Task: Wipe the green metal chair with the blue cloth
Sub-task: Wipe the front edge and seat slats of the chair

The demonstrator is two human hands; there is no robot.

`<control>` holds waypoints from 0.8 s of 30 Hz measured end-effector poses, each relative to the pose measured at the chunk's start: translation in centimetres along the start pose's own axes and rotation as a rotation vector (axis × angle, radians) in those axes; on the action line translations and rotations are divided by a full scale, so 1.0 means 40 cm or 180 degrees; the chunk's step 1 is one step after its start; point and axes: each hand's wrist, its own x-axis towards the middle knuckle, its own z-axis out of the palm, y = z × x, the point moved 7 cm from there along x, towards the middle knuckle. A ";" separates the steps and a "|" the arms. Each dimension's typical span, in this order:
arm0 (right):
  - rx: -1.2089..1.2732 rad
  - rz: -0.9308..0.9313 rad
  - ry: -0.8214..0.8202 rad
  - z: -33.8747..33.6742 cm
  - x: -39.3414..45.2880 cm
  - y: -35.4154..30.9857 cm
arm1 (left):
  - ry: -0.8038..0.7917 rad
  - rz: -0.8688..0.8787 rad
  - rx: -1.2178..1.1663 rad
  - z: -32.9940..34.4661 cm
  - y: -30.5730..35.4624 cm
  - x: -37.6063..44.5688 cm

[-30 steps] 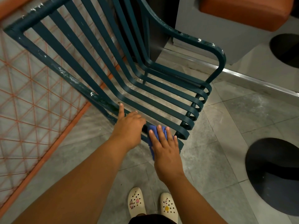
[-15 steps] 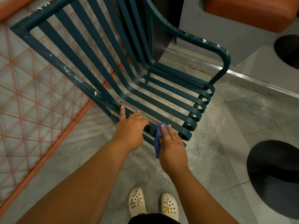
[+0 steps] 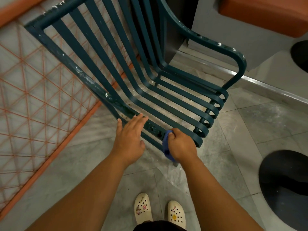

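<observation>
Blue cloth (image 3: 166, 145) in right hand (image 3: 180, 146), against green chair (image 3: 175, 120) rail.

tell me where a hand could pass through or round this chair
Open gaps run between the seat slats, floor showing beneath. Bare tile lies right of the chair. It is crowded at the near rail, where the left hand rests and the right hand holds the cloth.

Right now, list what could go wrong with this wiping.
The left hand lies flat with straight fingers on the green chair rail, so the chair may shift under pressure. The right hand grips the blue cloth bunched up, so little fabric meets the metal. Chipped paint on the frame could snag it.
</observation>
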 end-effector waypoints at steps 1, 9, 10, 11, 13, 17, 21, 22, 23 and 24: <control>0.0067 0.0023 -0.0177 -0.002 0.013 -0.004 | -0.0004 0.0032 -0.0034 0.003 0.005 0.000; -0.0211 -0.0604 0.0416 -0.009 -0.024 -0.029 | 0.0248 0.0017 -0.0279 -0.025 -0.017 0.020; -0.0302 -0.0447 0.0369 -0.006 -0.010 -0.028 | 0.0253 -0.0019 -0.0298 -0.026 -0.026 0.020; -0.0277 -0.0372 0.0321 -0.003 0.003 -0.033 | 0.0256 -0.0070 -0.0318 -0.027 -0.034 0.020; 0.0206 -0.0535 0.0409 -0.005 0.003 -0.070 | 0.0286 -0.0232 -0.0374 -0.028 -0.050 0.018; -0.0105 -0.1491 0.0620 0.033 -0.061 -0.132 | 0.0327 -0.0585 -0.0453 -0.029 -0.075 0.012; -0.1083 -0.1387 0.0648 0.081 -0.066 -0.085 | 0.0250 -0.0613 -0.0382 -0.027 -0.085 0.000; -0.0955 -0.1171 0.0645 0.072 -0.048 -0.083 | 0.0234 -0.0614 -0.0357 -0.027 -0.086 -0.003; -0.0799 -0.0921 0.0594 0.064 -0.022 -0.086 | 0.0213 -0.0622 -0.0334 -0.027 -0.087 -0.006; -0.0706 -0.0742 0.0521 0.058 0.000 -0.098 | 0.0188 -0.0633 -0.0317 -0.026 -0.088 -0.009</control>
